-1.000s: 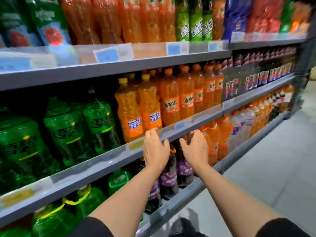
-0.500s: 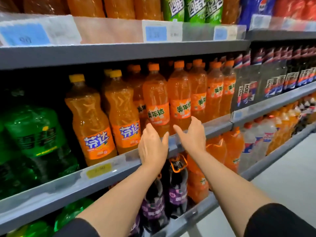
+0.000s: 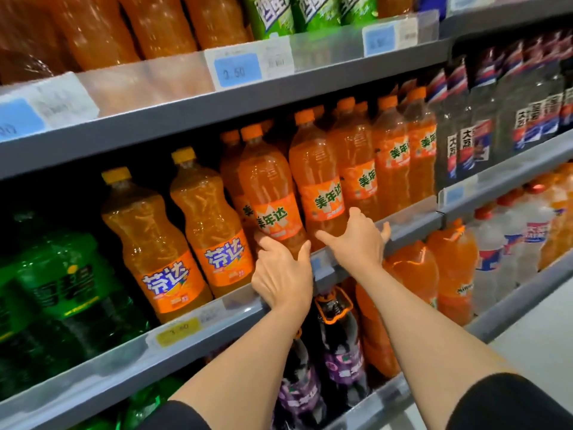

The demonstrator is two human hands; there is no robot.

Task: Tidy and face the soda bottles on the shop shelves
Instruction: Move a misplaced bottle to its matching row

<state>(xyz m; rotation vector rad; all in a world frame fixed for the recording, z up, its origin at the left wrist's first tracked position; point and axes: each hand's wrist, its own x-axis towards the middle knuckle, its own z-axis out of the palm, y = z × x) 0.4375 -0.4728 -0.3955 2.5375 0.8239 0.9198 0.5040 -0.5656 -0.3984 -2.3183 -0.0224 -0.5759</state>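
Note:
On the middle shelf (image 3: 412, 223) stands a row of orange soda bottles with orange caps and green-lettered labels. My left hand (image 3: 280, 274) reaches over the shelf rail, thumb and fingers wrapped around the base of the leftmost front bottle (image 3: 268, 187), which leans slightly left. Beside it, my right hand (image 3: 356, 240) clasps the base of the neighbouring bottle (image 3: 319, 181), thumb to the left and fingers behind it. Both labels face outward. More of these bottles (image 3: 390, 156) stand to the right, partly hidden behind one another.
Left of my hands stand two yellow-capped orange bottles (image 3: 161, 252) and big green bottles (image 3: 62, 283). Clear bottles with blue-red labels (image 3: 465, 144) fill the right. Purple-labelled dark bottles (image 3: 341, 352) sit on the shelf below. The upper shelf (image 3: 217, 100) hangs close above the caps.
Both hands have moved up from the shelf rail and closed around the bases of two orange bottles. The view has come closer to the shelf.

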